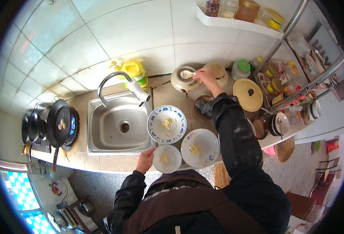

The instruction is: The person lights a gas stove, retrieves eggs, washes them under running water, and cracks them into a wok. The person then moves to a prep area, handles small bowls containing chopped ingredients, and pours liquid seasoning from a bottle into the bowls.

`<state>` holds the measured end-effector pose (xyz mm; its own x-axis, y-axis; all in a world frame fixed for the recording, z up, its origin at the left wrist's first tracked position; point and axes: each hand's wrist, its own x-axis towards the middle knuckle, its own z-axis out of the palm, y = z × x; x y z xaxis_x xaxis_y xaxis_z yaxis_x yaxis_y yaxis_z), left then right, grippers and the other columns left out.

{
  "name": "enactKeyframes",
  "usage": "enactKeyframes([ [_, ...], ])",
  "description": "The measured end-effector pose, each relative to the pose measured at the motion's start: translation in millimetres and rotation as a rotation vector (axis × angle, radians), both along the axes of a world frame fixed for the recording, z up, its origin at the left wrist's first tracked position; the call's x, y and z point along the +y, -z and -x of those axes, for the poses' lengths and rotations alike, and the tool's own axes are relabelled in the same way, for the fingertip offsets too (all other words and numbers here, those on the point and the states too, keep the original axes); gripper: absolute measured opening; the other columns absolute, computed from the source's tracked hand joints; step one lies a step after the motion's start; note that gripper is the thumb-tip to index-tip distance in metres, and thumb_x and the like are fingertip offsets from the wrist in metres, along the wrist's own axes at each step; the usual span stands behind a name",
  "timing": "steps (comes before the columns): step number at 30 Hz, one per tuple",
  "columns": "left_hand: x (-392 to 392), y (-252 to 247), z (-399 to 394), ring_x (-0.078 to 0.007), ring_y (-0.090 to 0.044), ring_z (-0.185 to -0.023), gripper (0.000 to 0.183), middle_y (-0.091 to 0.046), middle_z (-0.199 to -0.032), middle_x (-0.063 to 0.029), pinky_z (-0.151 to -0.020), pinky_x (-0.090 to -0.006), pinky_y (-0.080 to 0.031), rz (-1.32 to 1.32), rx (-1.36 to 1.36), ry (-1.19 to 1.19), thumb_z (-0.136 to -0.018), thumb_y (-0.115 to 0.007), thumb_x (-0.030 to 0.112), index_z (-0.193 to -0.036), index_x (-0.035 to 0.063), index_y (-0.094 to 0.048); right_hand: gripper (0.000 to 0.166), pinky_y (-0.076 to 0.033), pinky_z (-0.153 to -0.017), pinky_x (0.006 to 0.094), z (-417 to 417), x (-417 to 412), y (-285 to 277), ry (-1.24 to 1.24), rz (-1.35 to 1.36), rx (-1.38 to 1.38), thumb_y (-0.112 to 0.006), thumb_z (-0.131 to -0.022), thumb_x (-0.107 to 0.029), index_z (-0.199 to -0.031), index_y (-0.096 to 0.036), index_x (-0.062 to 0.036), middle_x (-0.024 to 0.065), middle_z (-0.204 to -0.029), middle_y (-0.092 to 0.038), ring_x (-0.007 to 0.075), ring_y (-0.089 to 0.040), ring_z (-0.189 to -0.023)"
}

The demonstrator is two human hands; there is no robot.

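Observation:
With its fingers on the rim, my left hand [145,161] holds a small white bowl [175,166] at the counter's front edge. Chopped pale yellow bits, perhaps garlic, lie in it. My right hand [206,76] grips a white spoon [187,74] over the mouth of a cream ceramic jar [179,84]. Something whitish sits in the spoon's bowl. A blue-and-white patterned bowl [166,110] and a flower-patterned bowl [210,139] hold similar chopped bits. A second ceramic jar [221,76], covered on top, stands just behind my right hand.
Left of the bowls is a steel sink [109,128] with a chrome faucet [113,74]. A wok [56,117] holding several small pale round pieces sits on a lit gas burner [72,128]. A lidded yellow pot [245,96] and a steel scourer [203,107] lie near my right forearm.

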<state>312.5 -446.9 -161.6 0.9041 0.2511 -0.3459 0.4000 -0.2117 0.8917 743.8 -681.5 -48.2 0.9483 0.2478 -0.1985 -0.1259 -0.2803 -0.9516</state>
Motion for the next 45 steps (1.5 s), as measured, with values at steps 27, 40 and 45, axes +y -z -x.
enactKeyframes([
  [27,18.6,4.2,-9.3,-0.0087,-0.06,-0.081,0.04,-0.066,-0.093,-0.0016,-0.067,-0.0273,-0.052,0.161,0.07,0.117,-0.095,-0.053,0.012,-0.133,0.0023,-0.058,0.028,-0.044,-0.046,0.0214,374.1,-130.4,18.7,0.394,0.046,-0.001,-0.058,-0.097,-0.016,-0.113,-0.066,0.0055,0.0124,-0.087,-0.073,0.016,-0.071,-0.065],
  [40,23.1,6.4,11.1,-0.0192,-0.064,-0.106,0.042,-0.068,-0.116,-0.015,-0.093,-0.0307,-0.05,0.0,-0.102,-0.032,-0.095,-0.061,0.019,-0.128,-0.007,-0.057,0.024,-0.05,-0.049,0.0244,130.1,-2.0,-20.6,0.325,-0.343,-0.177,-0.054,-0.097,-0.015,-0.107,-0.067,0.0034,0.0114,-0.091,-0.073,0.0165,-0.071,-0.065],
  [45,15.7,-73.2,35.8,-0.0147,-0.064,-0.097,0.043,-0.068,-0.114,-0.0108,-0.077,-0.0277,-0.054,0.097,-0.055,-0.217,-0.097,-0.061,0.019,-0.133,-0.0034,-0.054,0.025,-0.054,-0.062,0.0354,37.1,29.0,29.3,0.192,0.352,-0.443,-0.054,-0.093,-0.015,-0.082,-0.067,0.0029,0.0157,-0.071,-0.069,0.0239,-0.071,-0.063],
])
